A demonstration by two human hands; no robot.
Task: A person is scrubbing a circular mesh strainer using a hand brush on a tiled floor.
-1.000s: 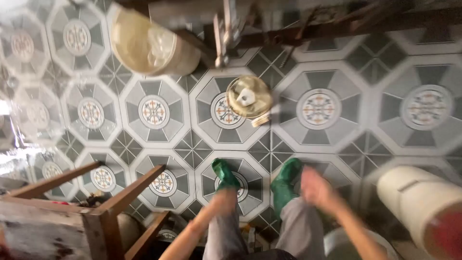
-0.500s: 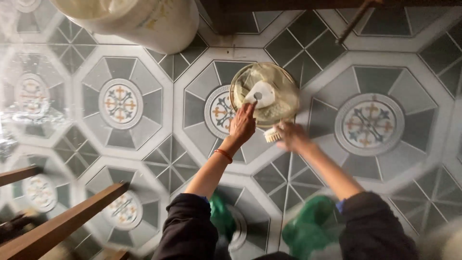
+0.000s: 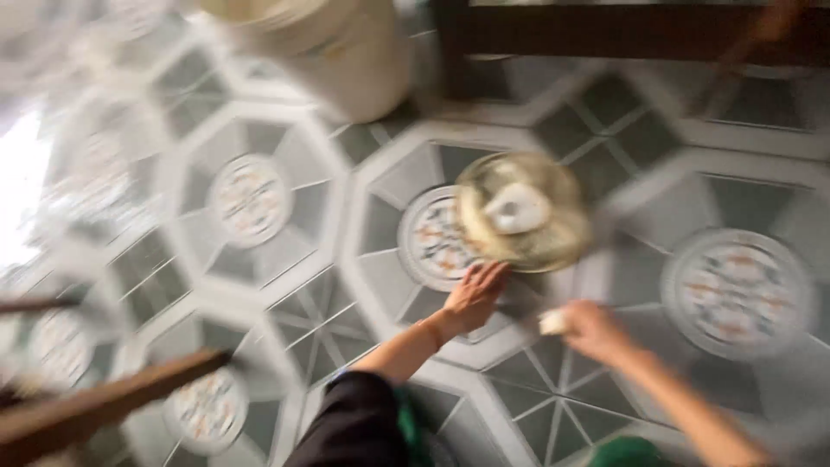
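Observation:
The picture is blurred by motion. A round, pale yellowish dish-like object (image 3: 521, 213) with a white piece in its middle lies on the patterned tile floor (image 3: 251, 199). My left hand (image 3: 474, 295) reaches down with its fingers at the near rim of the dish. My right hand (image 3: 588, 329) is just right of it, closed around a small white object (image 3: 552, 323). Whether the left hand grips the rim or only touches it is unclear.
A large cream bucket (image 3: 333, 47) stands at the top, left of a dark wooden furniture frame (image 3: 622, 30). Brown wooden bars (image 3: 104, 402) cross the lower left. Green footwear (image 3: 627, 451) shows at the bottom edge.
The view has swung, so the dish now sits further right and lower. My hands have drawn slightly back from the dish toward me; the right hand still holds the small white object.

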